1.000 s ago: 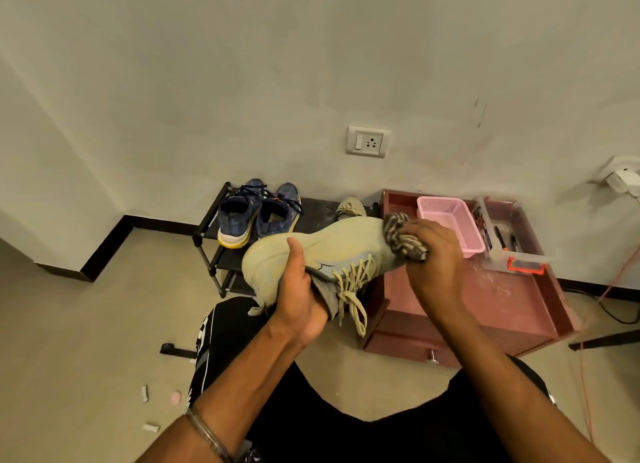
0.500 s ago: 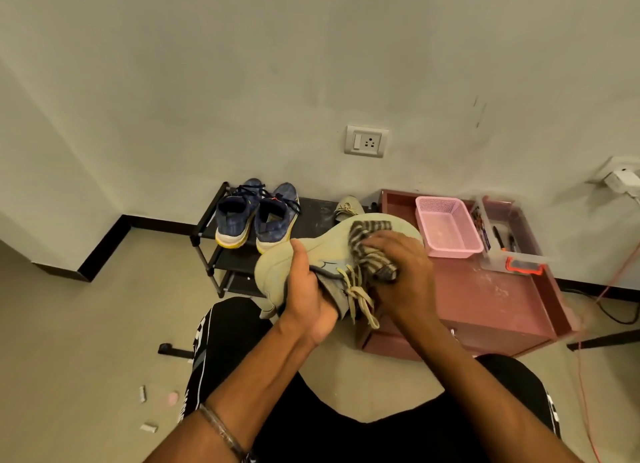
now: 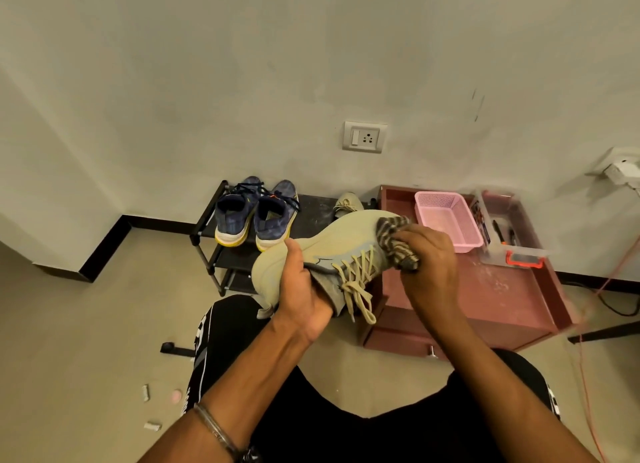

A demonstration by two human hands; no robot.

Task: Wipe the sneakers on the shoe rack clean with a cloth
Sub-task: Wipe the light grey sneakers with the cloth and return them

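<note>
right hand [image 3: 427,261]: fingers curled round a bunched striped cloth [image 3: 394,235], pressing it on the shoe's toe
left hand [image 3: 304,286]: grips the heel collar, thumb on the side
shoe [image 3: 332,244]: soft tan sneaker, flat pale laces dangling, held above the lap
writing: none readable
around: black rack [image 3: 211,235] holding blue sneakers [image 3: 254,216]; maroon cabinet [image 3: 502,289], pink mesh basket [image 3: 450,220]

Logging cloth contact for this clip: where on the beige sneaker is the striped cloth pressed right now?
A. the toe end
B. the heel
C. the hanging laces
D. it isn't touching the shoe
A: the right hand presses the cloth on the sneaker's toe end, while the left hand holds the heel.
</note>
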